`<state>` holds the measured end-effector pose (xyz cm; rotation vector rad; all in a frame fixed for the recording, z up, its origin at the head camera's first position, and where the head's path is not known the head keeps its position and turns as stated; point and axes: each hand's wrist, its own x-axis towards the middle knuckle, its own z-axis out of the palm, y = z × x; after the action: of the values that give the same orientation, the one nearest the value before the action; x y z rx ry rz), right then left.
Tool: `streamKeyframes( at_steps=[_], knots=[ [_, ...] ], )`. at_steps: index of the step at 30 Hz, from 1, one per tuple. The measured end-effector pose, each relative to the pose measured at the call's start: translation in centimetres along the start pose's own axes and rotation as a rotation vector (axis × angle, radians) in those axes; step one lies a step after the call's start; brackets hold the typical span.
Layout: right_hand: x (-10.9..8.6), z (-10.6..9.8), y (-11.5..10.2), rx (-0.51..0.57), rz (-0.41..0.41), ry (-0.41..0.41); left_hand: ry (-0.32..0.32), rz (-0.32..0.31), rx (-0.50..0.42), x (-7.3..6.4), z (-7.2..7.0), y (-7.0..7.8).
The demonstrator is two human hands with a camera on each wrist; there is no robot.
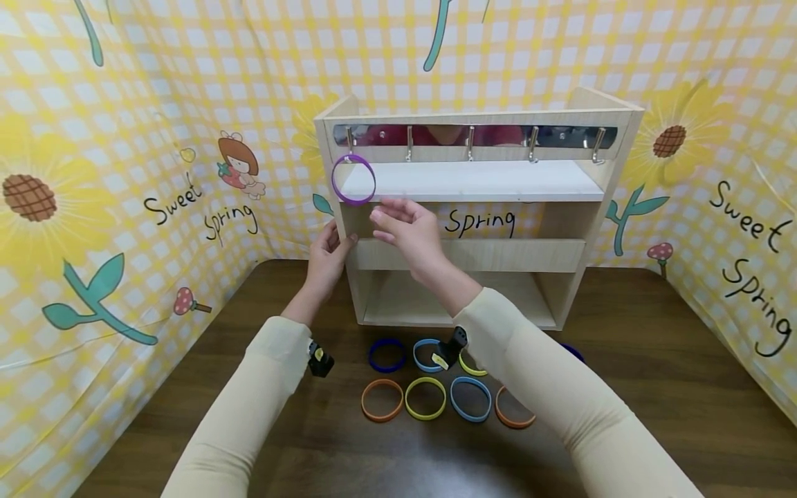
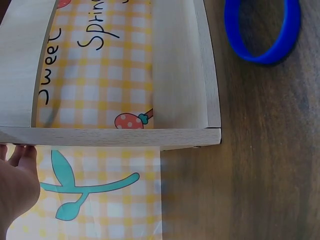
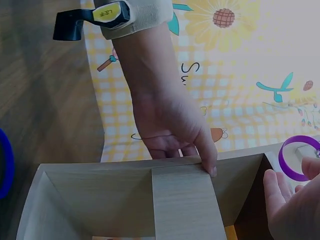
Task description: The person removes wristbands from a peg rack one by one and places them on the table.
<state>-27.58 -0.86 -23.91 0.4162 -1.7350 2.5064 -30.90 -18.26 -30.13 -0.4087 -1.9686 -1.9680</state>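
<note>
A purple silicone wristband (image 1: 353, 180) hangs from the leftmost hook of a metal hook strip (image 1: 438, 135) on a pale wooden shelf (image 1: 470, 254). Just below and to the right of that band, my right hand (image 1: 411, 232) is raised with its fingers loosely extended, holding nothing. The right wrist view shows the same gap between hand and purple wristband (image 3: 295, 158). My left hand (image 1: 328, 256) grips the shelf's left side panel. Its thumb lies over the panel while the other fingers stay on the outer side, as the right wrist view shows this left hand (image 3: 172, 120).
On the brown table (image 1: 299, 443) before the shelf lie several wristbands, among them a dark blue one (image 1: 387, 355), an orange one (image 1: 382, 400), a yellow one (image 1: 426, 398) and a light blue one (image 1: 470, 399). My right sleeve covers part of them. Checked cloth (image 1: 205, 90) surrounds the table.
</note>
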Motion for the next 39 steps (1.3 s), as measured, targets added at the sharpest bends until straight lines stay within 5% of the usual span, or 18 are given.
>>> streamKeyframes(
  at_steps=[23, 39],
  knots=[
    [1.3, 2.4, -0.2, 0.02, 0.029, 0.111, -0.007, 0.008, -0.025, -0.1, -0.1, -0.1],
    [1.2, 2.8, -0.7, 0.059, 0.004, 0.109, 0.003, 0.021, -0.036, 0.1, 0.1, -0.2]
  ],
)
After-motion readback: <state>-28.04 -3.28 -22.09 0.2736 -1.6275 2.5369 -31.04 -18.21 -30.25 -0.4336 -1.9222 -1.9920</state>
